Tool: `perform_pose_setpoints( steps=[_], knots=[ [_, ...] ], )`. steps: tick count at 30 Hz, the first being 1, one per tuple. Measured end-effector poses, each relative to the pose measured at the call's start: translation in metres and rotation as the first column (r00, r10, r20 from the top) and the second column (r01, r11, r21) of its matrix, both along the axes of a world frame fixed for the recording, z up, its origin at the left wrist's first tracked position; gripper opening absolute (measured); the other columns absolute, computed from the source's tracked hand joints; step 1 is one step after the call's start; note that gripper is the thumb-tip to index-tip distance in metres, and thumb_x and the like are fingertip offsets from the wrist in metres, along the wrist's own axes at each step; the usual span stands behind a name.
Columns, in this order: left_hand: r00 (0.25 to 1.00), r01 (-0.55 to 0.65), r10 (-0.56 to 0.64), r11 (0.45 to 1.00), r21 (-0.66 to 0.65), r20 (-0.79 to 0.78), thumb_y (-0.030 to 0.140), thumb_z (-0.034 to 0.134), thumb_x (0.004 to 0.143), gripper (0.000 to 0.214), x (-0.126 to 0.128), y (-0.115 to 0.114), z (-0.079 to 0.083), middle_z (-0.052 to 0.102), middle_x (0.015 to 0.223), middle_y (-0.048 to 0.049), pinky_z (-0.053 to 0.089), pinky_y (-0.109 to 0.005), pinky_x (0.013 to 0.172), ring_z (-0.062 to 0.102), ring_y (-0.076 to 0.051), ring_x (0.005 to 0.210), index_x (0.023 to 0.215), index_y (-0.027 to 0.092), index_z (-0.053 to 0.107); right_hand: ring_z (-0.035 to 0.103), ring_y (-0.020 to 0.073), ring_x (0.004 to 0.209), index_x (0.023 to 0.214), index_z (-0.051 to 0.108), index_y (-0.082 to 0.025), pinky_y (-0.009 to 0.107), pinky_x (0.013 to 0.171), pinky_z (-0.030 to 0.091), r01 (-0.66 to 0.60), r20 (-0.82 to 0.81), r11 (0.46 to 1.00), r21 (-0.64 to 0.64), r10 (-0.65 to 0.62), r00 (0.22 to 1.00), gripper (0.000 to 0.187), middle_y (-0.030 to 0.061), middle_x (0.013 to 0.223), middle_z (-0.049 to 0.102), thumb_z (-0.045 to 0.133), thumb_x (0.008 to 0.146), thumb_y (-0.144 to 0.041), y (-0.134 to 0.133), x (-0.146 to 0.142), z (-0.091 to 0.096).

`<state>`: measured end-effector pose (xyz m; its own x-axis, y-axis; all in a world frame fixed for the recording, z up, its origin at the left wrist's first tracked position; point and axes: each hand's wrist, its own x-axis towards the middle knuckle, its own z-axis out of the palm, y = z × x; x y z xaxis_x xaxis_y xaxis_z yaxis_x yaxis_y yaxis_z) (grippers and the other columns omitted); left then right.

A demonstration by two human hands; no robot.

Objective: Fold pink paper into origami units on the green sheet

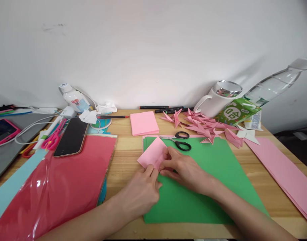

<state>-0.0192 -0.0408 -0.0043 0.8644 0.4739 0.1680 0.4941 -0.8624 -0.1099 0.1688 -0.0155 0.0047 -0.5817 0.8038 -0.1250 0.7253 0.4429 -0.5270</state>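
Note:
A small pink sheet of paper (153, 151) lies tilted over the left part of the green paper stack (206, 187). My left hand (144, 187) grips its near edge, fingers curled and pressed together. At its right side, my right hand (182, 167) pinches the sheet between thumb and fingers. Both hands hide the sheet's lower corner, so any fold there cannot be made out. Just beyond my right hand rest scissors (182, 144) with black handles, blades pointing left. Farther back sits a stack of pink square paper (144, 123).
Folded pink paper pieces (203, 125) are heaped at the back right, near a white mug (218, 98), a green box (237, 112) and a clear bottle (274, 85). Long pink strips (281, 174) lie at right. Leftward are a red paper pack (75, 180) and a phone (72, 137).

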Motion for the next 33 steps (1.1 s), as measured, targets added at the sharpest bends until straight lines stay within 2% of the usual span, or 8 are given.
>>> perform_pose_setpoints(
  steps=[9,12,16,18,21,24,29,33],
  knots=[
    [0.997,0.011,-0.014,0.999,-0.034,-0.080,0.007,0.046,0.086,0.015,-0.002,0.003,0.003,0.056,0.074,-0.0074,0.034,-0.030,0.050,0.052,-0.020,0.068,0.076,0.010,0.057,0.053,0.0146,0.062,0.068,0.060,-0.019,0.025,0.056,0.032,0.043,0.204,0.998,-0.043,-0.033,0.978,0.019,0.0021,0.071,0.061,0.053,0.085,-0.025,0.004,0.024,0.010],
    [0.995,0.006,-0.006,1.000,0.000,-0.100,0.001,0.043,0.083,0.019,-0.001,0.008,0.004,0.059,0.086,-0.0113,0.042,-0.031,0.057,0.054,-0.021,0.077,0.097,0.004,0.057,0.049,0.0121,0.057,0.065,0.056,-0.018,0.024,0.054,0.031,0.012,0.059,0.995,-0.099,-0.006,0.998,0.022,-0.0008,0.062,0.057,0.052,0.085,-0.027,0.011,0.033,0.002],
    [0.997,0.046,-0.040,0.995,0.089,-0.071,0.001,0.034,0.087,0.030,-0.002,0.014,0.001,0.062,0.090,-0.0127,0.046,-0.033,0.068,0.055,-0.021,0.081,0.110,0.002,0.053,0.044,0.0113,0.055,0.068,0.055,-0.017,0.023,0.049,0.032,0.251,-0.206,0.966,-0.055,-0.257,0.944,0.026,-0.0007,0.061,0.053,0.046,0.087,-0.032,0.022,0.038,-0.011],
    [0.998,0.025,-0.022,0.997,0.069,-0.052,0.001,0.034,0.086,0.028,-0.004,0.017,0.000,0.062,0.086,-0.0114,0.046,-0.032,0.066,0.055,-0.021,0.079,0.105,0.004,0.055,0.048,0.0127,0.061,0.073,0.056,-0.017,0.023,0.053,0.036,0.288,-0.296,0.957,-0.022,-0.281,0.913,0.020,0.0015,0.069,0.056,0.047,0.087,-0.029,0.024,0.038,-0.013],
    [0.998,-0.069,0.069,0.998,-0.012,0.003,0.001,0.038,0.084,0.023,-0.011,0.023,-0.002,0.060,0.085,-0.0096,0.046,-0.031,0.063,0.054,-0.021,0.079,0.093,0.010,0.057,0.053,0.0144,0.077,0.085,0.057,-0.019,0.024,0.064,0.044,0.147,-0.379,0.988,-0.034,-0.149,0.913,0.011,0.0049,0.091,0.057,0.047,0.085,-0.016,0.021,0.039,-0.007],
    [0.983,-0.161,0.170,0.980,-0.116,0.068,-0.001,0.038,0.083,0.023,-0.018,0.028,-0.003,0.058,0.085,-0.0084,0.046,-0.030,0.065,0.054,-0.020,0.081,0.085,0.014,0.056,0.053,0.0144,0.086,0.091,0.057,-0.021,0.026,0.074,0.045,-0.033,-0.355,0.998,-0.051,0.013,0.935,0.021,0.0050,0.103,0.052,0.052,0.078,-0.006,0.015,0.040,0.001],
    [0.963,-0.211,0.241,0.953,-0.219,0.120,-0.002,0.036,0.083,0.025,-0.019,0.029,-0.006,0.057,0.083,-0.0076,0.046,-0.031,0.064,0.052,-0.020,0.078,0.084,0.013,0.056,0.052,0.0167,0.089,0.087,0.059,-0.021,0.029,0.075,0.045,-0.154,-0.262,0.988,-0.033,0.140,0.955,0.023,0.0039,0.099,0.051,0.072,0.069,-0.014,0.007,0.034,0.004],
    [0.961,-0.193,0.232,0.953,-0.235,0.150,0.001,0.036,0.085,0.025,-0.017,0.029,-0.009,0.056,0.084,-0.0074,0.046,-0.032,0.066,0.052,-0.020,0.080,0.087,0.014,0.057,0.053,0.0144,0.083,0.081,0.062,-0.019,0.026,0.069,0.043,-0.250,-0.279,0.968,0.030,0.248,0.928,0.007,0.0038,0.095,0.056,0.067,0.076,-0.018,0.004,0.025,0.002]
  ],
)
